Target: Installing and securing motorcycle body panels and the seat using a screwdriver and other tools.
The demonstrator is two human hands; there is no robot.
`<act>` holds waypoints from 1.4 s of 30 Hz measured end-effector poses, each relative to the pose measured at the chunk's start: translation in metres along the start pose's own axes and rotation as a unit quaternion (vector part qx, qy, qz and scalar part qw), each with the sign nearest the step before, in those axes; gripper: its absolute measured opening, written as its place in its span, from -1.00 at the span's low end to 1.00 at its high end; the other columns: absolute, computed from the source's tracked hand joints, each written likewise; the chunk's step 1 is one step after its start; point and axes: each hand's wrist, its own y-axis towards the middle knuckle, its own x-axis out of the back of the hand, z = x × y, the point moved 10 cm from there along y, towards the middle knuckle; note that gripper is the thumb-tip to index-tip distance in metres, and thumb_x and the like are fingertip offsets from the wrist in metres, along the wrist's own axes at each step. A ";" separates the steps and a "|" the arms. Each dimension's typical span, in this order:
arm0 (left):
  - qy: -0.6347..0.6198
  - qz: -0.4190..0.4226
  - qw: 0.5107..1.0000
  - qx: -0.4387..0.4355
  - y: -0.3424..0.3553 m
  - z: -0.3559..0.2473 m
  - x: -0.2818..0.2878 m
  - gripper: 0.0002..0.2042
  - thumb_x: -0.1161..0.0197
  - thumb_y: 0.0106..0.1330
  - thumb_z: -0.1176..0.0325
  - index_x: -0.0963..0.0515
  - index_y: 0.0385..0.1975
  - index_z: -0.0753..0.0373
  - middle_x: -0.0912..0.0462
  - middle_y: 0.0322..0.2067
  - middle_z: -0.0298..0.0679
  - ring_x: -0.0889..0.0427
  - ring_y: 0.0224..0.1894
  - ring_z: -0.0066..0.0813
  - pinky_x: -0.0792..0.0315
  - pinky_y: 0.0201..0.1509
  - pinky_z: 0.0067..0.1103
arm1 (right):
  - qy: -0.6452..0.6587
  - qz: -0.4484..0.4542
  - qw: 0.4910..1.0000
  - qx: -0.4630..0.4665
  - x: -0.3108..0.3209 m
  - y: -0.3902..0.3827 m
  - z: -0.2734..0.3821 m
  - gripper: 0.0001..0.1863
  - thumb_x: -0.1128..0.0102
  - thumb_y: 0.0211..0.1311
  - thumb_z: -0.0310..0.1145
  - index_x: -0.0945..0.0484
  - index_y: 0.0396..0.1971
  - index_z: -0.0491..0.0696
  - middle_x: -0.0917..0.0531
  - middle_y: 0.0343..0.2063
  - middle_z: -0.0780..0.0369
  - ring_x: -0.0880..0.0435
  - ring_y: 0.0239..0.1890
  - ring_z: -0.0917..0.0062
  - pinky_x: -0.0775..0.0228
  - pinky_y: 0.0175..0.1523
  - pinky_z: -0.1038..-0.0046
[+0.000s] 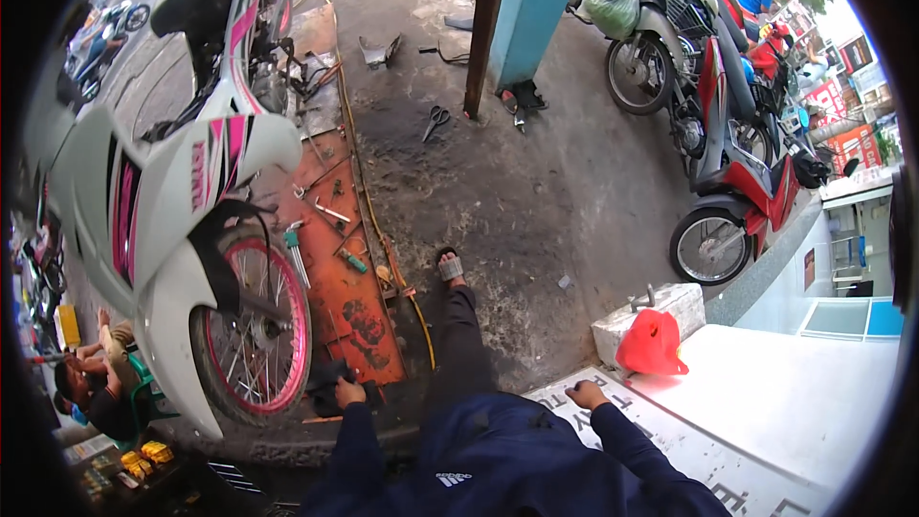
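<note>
Rough, stained concrete [517, 230] spreads beyond left fingers [343, 387] gripping crumpled dark cloth [323, 385] and tightly curled right fingers [577, 390].

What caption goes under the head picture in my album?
Left hand at a dark cloth beside a pink-rimmed white motorbike; right hand near a lettered board.

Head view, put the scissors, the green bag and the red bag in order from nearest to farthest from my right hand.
From your right hand:
1. Red bag: just up and right.
2. Scissors: well up and left.
3. Green bag: near the picture's top.
</note>
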 end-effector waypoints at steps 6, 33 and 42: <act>-0.187 0.349 0.913 -0.102 -0.011 -0.108 -0.089 -0.46 -0.30 0.21 0.16 -0.42 0.14 0.30 -0.56 0.03 -0.06 -0.56 0.01 -0.25 -0.44 0.11 -0.39 | 0.135 -0.047 0.990 -0.022 0.109 0.097 0.033 -0.47 -0.11 0.18 0.07 -0.69 -0.44 -0.18 -0.69 -0.46 -0.04 -0.71 -0.40 0.18 -0.50 -0.15 0.23; -0.197 0.185 0.944 -0.187 0.177 -0.747 0.153 -0.79 -0.27 0.20 0.26 -0.60 -0.27 0.25 -0.59 -0.27 -0.03 -0.55 -0.07 -0.04 -0.42 0.03 -0.30 | 0.114 0.008 0.970 0.217 0.562 0.550 0.653 -0.64 -0.26 0.15 -0.20 -0.60 -0.29 -0.24 -0.70 -0.38 0.05 -0.71 -0.27 0.37 -0.52 -0.20 0.36; -0.069 0.245 0.951 -0.176 0.297 -0.800 0.172 -0.67 -0.29 0.19 0.14 -0.45 -0.28 0.28 -0.57 -0.25 0.04 -0.56 -0.12 0.08 -0.45 -0.04 -0.23 | 0.316 -0.016 0.920 0.230 0.617 0.752 0.891 -0.81 -0.20 0.23 -0.40 -0.54 -0.26 -0.20 -0.67 -0.47 0.20 -0.63 -0.50 0.60 -0.47 -0.34 0.51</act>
